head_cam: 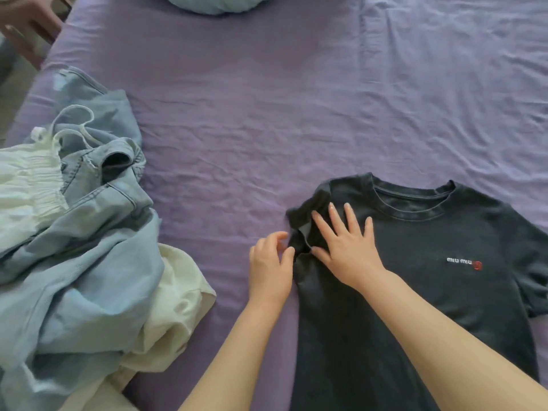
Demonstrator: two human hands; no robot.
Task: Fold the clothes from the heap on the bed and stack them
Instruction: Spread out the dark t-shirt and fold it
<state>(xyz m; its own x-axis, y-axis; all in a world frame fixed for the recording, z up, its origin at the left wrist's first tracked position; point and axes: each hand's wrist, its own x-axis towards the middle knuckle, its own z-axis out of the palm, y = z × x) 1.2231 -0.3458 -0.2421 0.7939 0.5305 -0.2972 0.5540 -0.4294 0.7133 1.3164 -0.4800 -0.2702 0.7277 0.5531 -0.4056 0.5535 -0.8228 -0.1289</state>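
Observation:
A dark grey T-shirt [415, 277] with a small white and red logo lies front up on the purple bed sheet [252, 114], collar away from me. Its left sleeve is bunched and folded inward. My right hand [344, 241] lies flat with spread fingers on the shirt's left shoulder, pressing the sleeve. My left hand [271, 262] is at the shirt's left edge, fingers curled and pinching the bunched sleeve fabric. The heap of clothes [74, 247] lies at the left: light blue denim, a white smocked garment and a cream piece.
A pale blue pillow [219, 2] sits at the far edge of the bed. The bed's left edge runs diagonally at the upper left, with floor and dark furniture beyond. Wrinkled open sheet lies between heap and shirt.

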